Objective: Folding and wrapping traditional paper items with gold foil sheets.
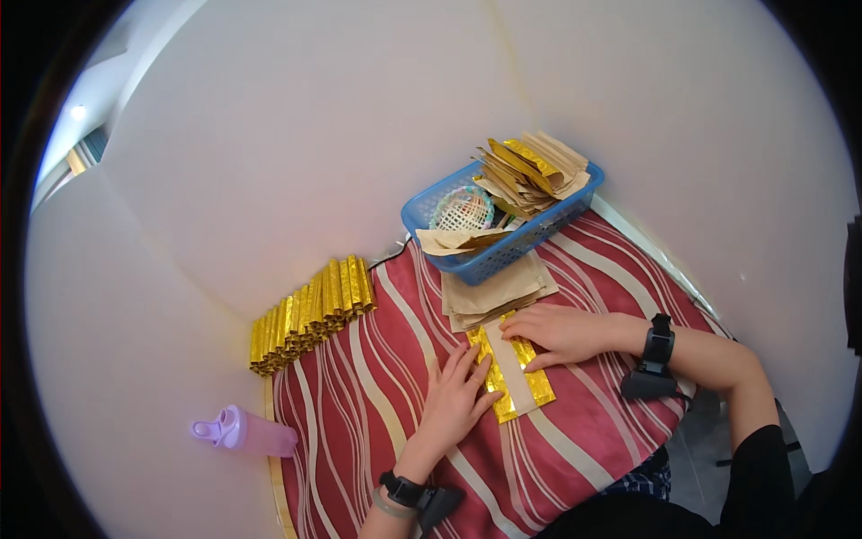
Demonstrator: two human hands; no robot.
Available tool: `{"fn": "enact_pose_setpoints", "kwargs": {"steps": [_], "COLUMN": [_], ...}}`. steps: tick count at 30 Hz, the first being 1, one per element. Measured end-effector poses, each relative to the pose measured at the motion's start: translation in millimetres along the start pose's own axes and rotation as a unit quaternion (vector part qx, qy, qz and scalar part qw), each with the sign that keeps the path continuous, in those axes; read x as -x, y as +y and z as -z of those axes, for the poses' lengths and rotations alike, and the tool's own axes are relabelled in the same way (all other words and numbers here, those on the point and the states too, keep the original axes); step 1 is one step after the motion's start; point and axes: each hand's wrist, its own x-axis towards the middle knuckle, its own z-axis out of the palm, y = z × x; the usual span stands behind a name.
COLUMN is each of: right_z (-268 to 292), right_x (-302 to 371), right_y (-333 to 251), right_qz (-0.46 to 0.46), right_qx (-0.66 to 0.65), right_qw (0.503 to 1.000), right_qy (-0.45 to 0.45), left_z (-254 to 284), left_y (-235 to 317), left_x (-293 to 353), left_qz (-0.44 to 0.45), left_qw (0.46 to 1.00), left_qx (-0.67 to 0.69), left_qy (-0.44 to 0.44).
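Observation:
A sheet of gold foil paper point(512, 373) lies on the striped cloth, its two long edges folded inward so a tan strip shows down the middle between gold bands. My left hand point(456, 395) rests along its left side, fingers spread and lying on the gold band. Across its upper right part lies my right hand point(561, 334), fingers stretched out over the paper and thumb apart. Neither hand grips the sheet. Just beyond it is a stack of tan paper sheets point(494, 292), partly under the basket.
A blue plastic basket point(503, 260) holds folded papers point(530, 175) and a small woven basket point(462, 211). Rolled gold paper tubes point(314, 310) are piled at the left against the wall. A purple bottle point(256, 433) lies at the left edge of the red striped cloth point(359, 449).

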Motion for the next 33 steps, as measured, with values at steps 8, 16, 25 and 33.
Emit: {"fn": "enact_pose_setpoints", "kwargs": {"steps": [8,16,25,33], "right_z": [9.4,9.6,6.0,3.9], "right_x": [11.5,26.4,28.3,28.2], "right_y": [-28.9,-44.6,-44.6,-40.0], "right_qz": [-0.026,0.011,-0.024,0.024], "right_qx": [0.012,-0.066,-0.051,-0.025], "right_qw": [0.988,0.995,0.997,0.999], "right_qy": [-0.15,-0.071,-0.057,-0.039], "left_z": [11.1,8.3,1.1,2.6], "left_y": [9.2,20.4,31.3,26.5], "left_x": [13.5,22.1,24.5,28.4], "left_qz": [-0.01,0.054,0.04,0.065], "left_qw": [0.973,0.95,0.98,0.978], "left_qx": [0.215,0.295,0.182,0.188], "left_qy": [-0.079,-0.091,0.065,0.066]}}
